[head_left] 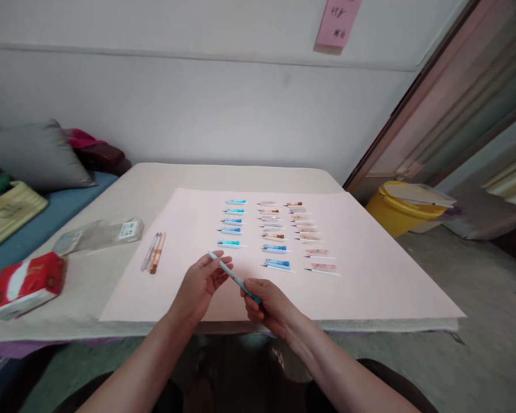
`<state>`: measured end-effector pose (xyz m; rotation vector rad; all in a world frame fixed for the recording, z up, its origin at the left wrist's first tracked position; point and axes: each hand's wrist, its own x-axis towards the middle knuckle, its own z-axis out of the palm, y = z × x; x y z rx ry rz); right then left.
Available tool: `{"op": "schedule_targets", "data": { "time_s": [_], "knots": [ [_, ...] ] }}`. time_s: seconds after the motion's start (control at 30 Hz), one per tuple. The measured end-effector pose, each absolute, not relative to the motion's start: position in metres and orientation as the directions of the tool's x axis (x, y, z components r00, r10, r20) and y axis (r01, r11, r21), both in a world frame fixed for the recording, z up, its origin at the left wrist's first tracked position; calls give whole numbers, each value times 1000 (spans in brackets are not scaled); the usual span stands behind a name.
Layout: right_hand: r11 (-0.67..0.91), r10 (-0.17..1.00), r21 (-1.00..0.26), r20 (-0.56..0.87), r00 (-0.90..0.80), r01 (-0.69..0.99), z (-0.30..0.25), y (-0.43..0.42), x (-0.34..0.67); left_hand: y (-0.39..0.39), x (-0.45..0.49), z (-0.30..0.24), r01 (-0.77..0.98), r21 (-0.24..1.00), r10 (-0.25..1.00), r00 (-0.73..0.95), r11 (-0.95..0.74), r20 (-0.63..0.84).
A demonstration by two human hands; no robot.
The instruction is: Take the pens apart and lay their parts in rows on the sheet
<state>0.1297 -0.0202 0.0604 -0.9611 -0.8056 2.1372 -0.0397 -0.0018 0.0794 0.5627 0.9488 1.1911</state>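
A slim pen (231,273), pale along its length with a teal end, slants between my two hands above the near edge of the pink sheet. My left hand (200,284) pinches it close to its upper, pale end. Around the lower teal end my right hand (270,301) is closed, with the fingers partly hiding it. Beyond my hands lie rows of short coloured pen pieces with thin refills beside them: a blue and teal column (230,244), a mixed middle column (276,263), and a brown and pinkish column (324,267).
Several pens (155,252) lie together on the left of the pink sheet (370,281). Farther left are a clear plastic bag (98,236) and a red tissue pack (26,284). A yellow bin (398,209) stands right of the table; a wall is behind it.
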Motion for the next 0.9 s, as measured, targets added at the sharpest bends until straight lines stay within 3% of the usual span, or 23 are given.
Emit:
{"op": "schedule_targets", "data": {
  "time_s": [0.27, 0.33, 0.47, 0.57, 0.77, 0.9],
  "knots": [
    [-635, 698, -697, -332, -635, -334, 74, -28, 130, -11, -32, 81, -507, 788, 937, 210, 347, -278],
    [-590, 732, -750, -339, -591, -300, 74, -29, 127, -12, -30, 77, -473, 808, 936, 182, 353, -302],
    [-353, 865, -935, -310, -394, -39, 72, -30, 120, -11, -30, 70, -364, 855, 927, 84, 370, -366],
    [-241, 905, -964, -265, -332, 111, 72, -28, 118, -10, -30, 69, -325, 871, 926, 45, 369, -375],
    [-355, 877, -933, -308, -369, -67, 73, -28, 123, -9, -28, 76, -551, 751, 929, 163, 365, -332],
    [-330, 880, -943, -292, -375, -40, 73, -28, 123, -8, -31, 75, -542, 763, 932, 127, 352, -339]
  ]
}}
